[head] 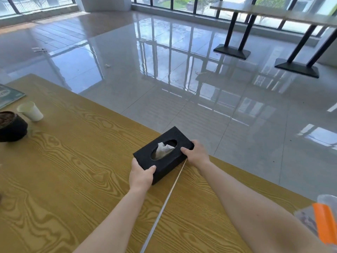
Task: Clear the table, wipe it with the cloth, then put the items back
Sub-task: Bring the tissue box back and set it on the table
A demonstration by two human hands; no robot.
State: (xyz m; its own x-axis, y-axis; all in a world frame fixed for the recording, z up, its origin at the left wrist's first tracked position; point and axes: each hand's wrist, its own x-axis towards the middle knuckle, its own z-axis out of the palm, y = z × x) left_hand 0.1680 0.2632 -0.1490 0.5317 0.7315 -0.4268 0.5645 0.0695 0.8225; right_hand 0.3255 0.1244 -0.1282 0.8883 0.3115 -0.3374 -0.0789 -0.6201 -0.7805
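A black tissue box [175,138] with a white tissue poking from its oval slot sits on the wooden table [76,161], close to the far edge. My left hand [141,177] grips the box's near end, thumb on top. My right hand [196,153] holds its right end. A white paper cup [31,111] lies tipped on its side at the far left. Next to the cup stands a black pot [11,127] with dark contents. A greenish booklet [9,96] lies at the left edge. No cloth is in view.
A seam [164,203] between two tabletops runs from the box toward me. An orange and clear plastic item [322,220] sits at the right edge. Beyond the table lie a glossy tiled floor [182,70] and another table on black legs [235,33].
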